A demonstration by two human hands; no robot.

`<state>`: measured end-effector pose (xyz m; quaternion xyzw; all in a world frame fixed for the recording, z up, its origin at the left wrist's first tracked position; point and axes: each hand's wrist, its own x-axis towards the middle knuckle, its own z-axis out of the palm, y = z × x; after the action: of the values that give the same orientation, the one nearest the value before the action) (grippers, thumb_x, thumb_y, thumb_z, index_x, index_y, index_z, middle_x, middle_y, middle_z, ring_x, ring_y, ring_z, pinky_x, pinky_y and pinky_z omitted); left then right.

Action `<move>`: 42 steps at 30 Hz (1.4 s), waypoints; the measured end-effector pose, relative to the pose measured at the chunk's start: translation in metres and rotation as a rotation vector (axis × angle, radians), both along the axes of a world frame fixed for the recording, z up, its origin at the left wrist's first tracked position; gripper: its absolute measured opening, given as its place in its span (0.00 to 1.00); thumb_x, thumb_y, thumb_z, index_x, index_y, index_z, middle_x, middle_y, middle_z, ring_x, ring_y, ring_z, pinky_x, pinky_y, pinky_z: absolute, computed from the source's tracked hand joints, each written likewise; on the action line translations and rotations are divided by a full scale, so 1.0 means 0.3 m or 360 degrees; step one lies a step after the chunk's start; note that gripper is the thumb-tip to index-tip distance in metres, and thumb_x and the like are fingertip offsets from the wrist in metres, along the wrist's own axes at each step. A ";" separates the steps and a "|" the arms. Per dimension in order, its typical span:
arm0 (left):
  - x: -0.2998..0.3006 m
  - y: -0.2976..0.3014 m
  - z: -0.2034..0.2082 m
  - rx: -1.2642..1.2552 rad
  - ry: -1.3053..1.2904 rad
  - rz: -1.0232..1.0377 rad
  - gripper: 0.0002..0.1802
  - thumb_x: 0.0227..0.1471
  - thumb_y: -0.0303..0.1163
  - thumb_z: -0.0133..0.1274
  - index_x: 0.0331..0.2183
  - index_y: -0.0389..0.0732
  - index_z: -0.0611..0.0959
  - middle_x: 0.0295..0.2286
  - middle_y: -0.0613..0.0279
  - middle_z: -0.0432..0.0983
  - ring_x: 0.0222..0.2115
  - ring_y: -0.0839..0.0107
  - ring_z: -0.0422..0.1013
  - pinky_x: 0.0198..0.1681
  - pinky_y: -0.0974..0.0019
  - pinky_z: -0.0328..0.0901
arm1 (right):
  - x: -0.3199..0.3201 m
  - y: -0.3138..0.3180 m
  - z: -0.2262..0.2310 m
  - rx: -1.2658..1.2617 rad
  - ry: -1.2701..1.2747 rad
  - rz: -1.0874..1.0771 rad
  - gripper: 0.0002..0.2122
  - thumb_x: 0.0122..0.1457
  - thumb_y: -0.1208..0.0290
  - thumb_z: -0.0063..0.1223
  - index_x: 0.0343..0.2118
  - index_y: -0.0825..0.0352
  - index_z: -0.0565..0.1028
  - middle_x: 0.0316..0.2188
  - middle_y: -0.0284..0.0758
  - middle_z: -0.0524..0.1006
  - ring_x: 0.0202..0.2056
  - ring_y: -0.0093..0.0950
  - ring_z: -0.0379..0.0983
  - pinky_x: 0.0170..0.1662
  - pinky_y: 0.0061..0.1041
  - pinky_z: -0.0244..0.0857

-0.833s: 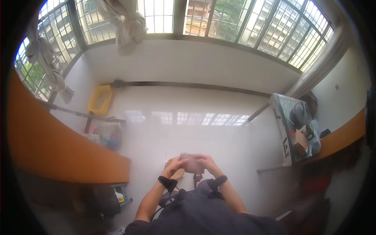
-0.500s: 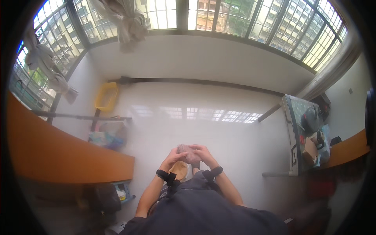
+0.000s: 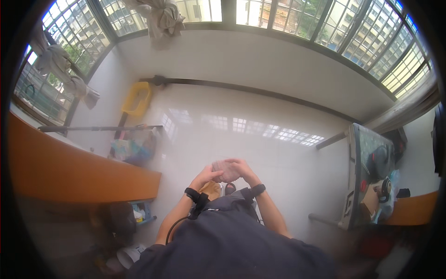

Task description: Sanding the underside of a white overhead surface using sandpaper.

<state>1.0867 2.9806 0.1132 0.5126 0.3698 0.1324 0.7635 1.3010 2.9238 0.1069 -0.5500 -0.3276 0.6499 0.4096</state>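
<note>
A pinkish-brown piece of textured cloth (image 3: 226, 173) is held up in front of my body, between both hands. My left hand (image 3: 206, 175) is closed on its left edge, with the thumb lying across the near face. On the opposite side my right hand (image 3: 242, 168) grips the upper right edge, fingers bent over the top. Dark bands circle both wrists. Below the left hand, partly covered by it, is a round container with a tan lining (image 3: 211, 190). A foot in a dark sandal (image 3: 230, 189) shows just under the cloth.
A yellow plastic basin (image 3: 138, 99) stands by the far left wall. An orange-brown wooden top (image 3: 83, 167) takes up the left side. At right is a table (image 3: 351, 179) carrying a dark pot, a cardboard box and plastic bags. Pale tiles (image 3: 274, 186) cover the floor.
The whole view has tilted and shifted a little. Both hands still hold the cloth, which now faces me more broadly, with the right hand's fingers over its top edge.
</note>
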 end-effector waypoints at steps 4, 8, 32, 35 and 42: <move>0.082 0.057 -0.018 0.0136 0.0041 -0.0095 0.26 0.55 0.35 0.64 0.52 0.34 0.78 0.44 0.58 0.80 0.43 0.71 0.76 0.47 0.65 0.72 | 0.046 -0.008 -0.052 0.0000 0.0025 -0.0116 0.21 0.57 0.74 0.50 0.54 0.73 0.76 0.47 0.40 0.80 0.46 0.29 0.77 0.50 0.27 0.71; 0.160 0.119 -0.007 0.0228 0.0025 -0.0081 0.23 0.54 0.30 0.61 0.51 0.33 0.78 0.43 0.58 0.80 0.43 0.71 0.75 0.47 0.64 0.71 | 0.092 -0.025 -0.019 0.0470 0.0056 -0.0245 0.26 0.58 0.72 0.52 0.61 0.72 0.70 0.56 0.40 0.75 0.56 0.29 0.71 0.58 0.28 0.66; -0.123 0.953 0.066 -0.0077 -0.0070 -0.0092 0.24 0.56 0.37 0.63 0.51 0.37 0.78 0.40 0.63 0.80 0.37 0.76 0.77 0.39 0.71 0.72 | -0.200 0.696 0.154 0.0393 -0.0167 -0.0293 0.27 0.59 0.72 0.56 0.64 0.65 0.69 0.62 0.37 0.70 0.62 0.29 0.65 0.61 0.32 0.62; -0.188 1.021 0.041 -0.0120 -0.0299 -0.0025 0.23 0.57 0.37 0.63 0.51 0.38 0.78 0.39 0.64 0.80 0.35 0.77 0.77 0.36 0.72 0.72 | -0.289 0.780 0.181 0.0323 -0.0234 -0.0300 0.27 0.58 0.73 0.56 0.63 0.65 0.70 0.61 0.37 0.71 0.61 0.29 0.66 0.61 0.31 0.62; -0.265 1.162 0.026 -0.0139 -0.0323 -0.0109 0.23 0.58 0.35 0.62 0.52 0.36 0.77 0.42 0.61 0.80 0.40 0.74 0.78 0.40 0.69 0.73 | -0.347 0.893 0.178 0.0381 -0.0246 -0.0342 0.27 0.57 0.72 0.55 0.62 0.66 0.70 0.60 0.37 0.72 0.60 0.29 0.66 0.62 0.30 0.60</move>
<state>1.0071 3.3291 0.1211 0.4751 0.2783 0.1413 0.8227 1.1969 3.1918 0.1602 -0.5773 -0.3725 0.5146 0.5130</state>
